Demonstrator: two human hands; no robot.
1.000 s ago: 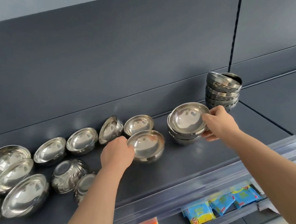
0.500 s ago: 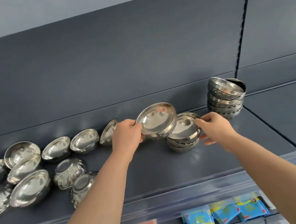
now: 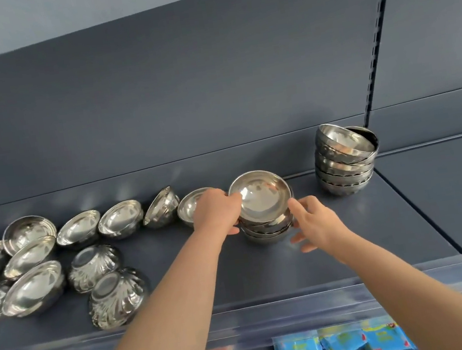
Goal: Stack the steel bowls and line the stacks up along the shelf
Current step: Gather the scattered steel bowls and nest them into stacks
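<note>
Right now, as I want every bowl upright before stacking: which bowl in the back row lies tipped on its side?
The tipped bowl, second one left of the left hand: its mouth faces left, while its neighbours sit mouth up.

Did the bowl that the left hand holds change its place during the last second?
Yes. The bowl, gripped by the left hand, went up and right, toward the tall stack: it now sits on the short stack, not on the shelf.

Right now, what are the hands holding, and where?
The left hand grips the top bowl of the small stack by its left rim. The right hand, fingers straight, holds nothing.
</note>
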